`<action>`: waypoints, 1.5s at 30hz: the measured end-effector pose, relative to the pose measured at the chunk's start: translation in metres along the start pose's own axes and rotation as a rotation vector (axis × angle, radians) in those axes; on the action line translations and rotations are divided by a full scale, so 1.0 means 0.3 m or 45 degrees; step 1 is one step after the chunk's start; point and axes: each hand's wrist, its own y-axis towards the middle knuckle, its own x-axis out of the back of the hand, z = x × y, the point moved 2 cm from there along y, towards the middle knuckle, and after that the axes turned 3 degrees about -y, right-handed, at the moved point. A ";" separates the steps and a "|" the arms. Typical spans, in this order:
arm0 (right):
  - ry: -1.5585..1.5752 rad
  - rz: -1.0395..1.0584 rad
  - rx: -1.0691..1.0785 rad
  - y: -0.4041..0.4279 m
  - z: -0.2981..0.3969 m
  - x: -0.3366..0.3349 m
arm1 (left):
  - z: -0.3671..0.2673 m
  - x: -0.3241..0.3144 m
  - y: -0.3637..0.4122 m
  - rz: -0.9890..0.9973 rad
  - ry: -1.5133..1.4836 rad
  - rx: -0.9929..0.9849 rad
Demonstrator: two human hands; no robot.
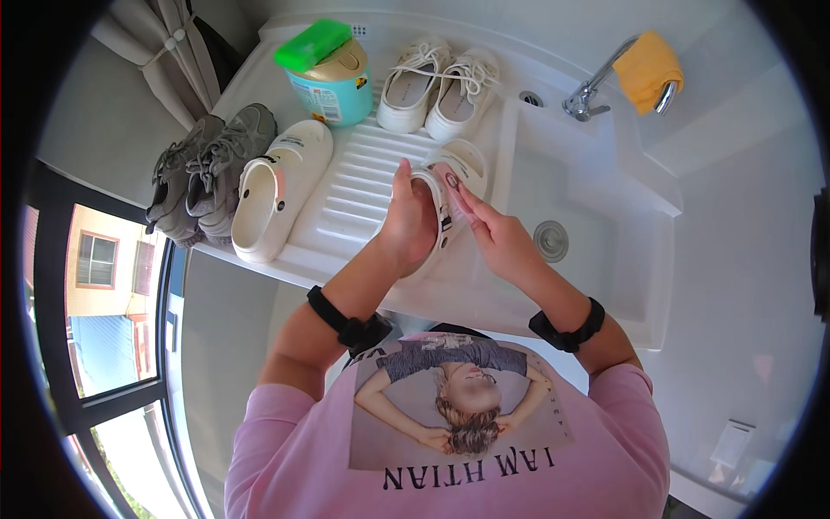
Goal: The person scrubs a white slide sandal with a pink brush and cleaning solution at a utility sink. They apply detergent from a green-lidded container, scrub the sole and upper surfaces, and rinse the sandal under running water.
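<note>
My left hand [410,217] holds a white foam clog [474,159] over the edge of the ribbed board, with the fingers inside the foot opening and the thumb up. The clog is tilted, and its toe points away from me. In my right hand [509,246] is a pink brush [447,176], held flat against the clog's upper near the strap; its bristles are hidden. The matching white clog [305,152] rests upright to the left on the white washboard [360,185].
Grey sneakers [224,162] stand at the board's left edge. Behind are a turquoise tub [340,97] topped by a green brush or block [314,44], and white laced shoes [441,84]. Right lies the sink basin [583,175] with a drain [551,240]; a yellow cloth [648,68] hangs over the faucet [583,100].
</note>
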 end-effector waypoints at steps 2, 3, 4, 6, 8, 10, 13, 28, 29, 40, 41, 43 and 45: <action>0.037 -0.025 -0.085 -0.022 0.018 0.026 | -0.009 0.012 -0.009 0.007 -0.077 0.020; 0.067 -0.056 -0.175 -0.039 0.028 0.038 | -0.021 -0.002 -0.021 -0.003 -0.037 0.035; 0.071 -0.057 -0.182 -0.058 0.016 0.032 | -0.024 -0.010 -0.027 -0.012 0.003 0.050; 0.127 -0.081 0.064 -0.088 -0.012 0.014 | -0.020 -0.011 -0.023 -0.036 0.056 0.012; 0.149 -0.113 0.146 -0.087 -0.030 -0.013 | -0.015 -0.011 -0.017 -0.058 0.110 -0.036; 0.168 -0.141 0.229 -0.047 -0.020 -0.024 | 0.004 0.004 -0.001 -0.095 0.103 -0.112; 0.124 -0.099 0.164 0.047 0.007 -0.055 | 0.018 0.027 0.013 -0.204 0.117 -0.058; -0.028 -0.025 0.177 -0.043 0.011 -0.065 | 0.004 0.021 -0.018 -0.328 0.064 -0.073; 0.028 0.021 0.166 -0.104 -0.020 -0.055 | 0.005 0.019 -0.022 -0.331 0.063 -0.080; 0.000 -0.010 0.167 -0.114 -0.035 -0.049 | -0.002 0.007 -0.020 -0.369 0.172 -0.086; 0.022 0.020 0.167 -0.148 -0.068 -0.058 | -0.004 0.007 -0.015 -0.368 0.174 -0.091; 0.038 0.043 0.148 -0.130 -0.069 -0.054 | 0.010 0.006 -0.012 -0.361 0.216 -0.101; 0.011 -0.072 0.156 0.002 -0.024 -0.055 | 0.017 0.029 -0.001 -0.271 0.203 -0.105</action>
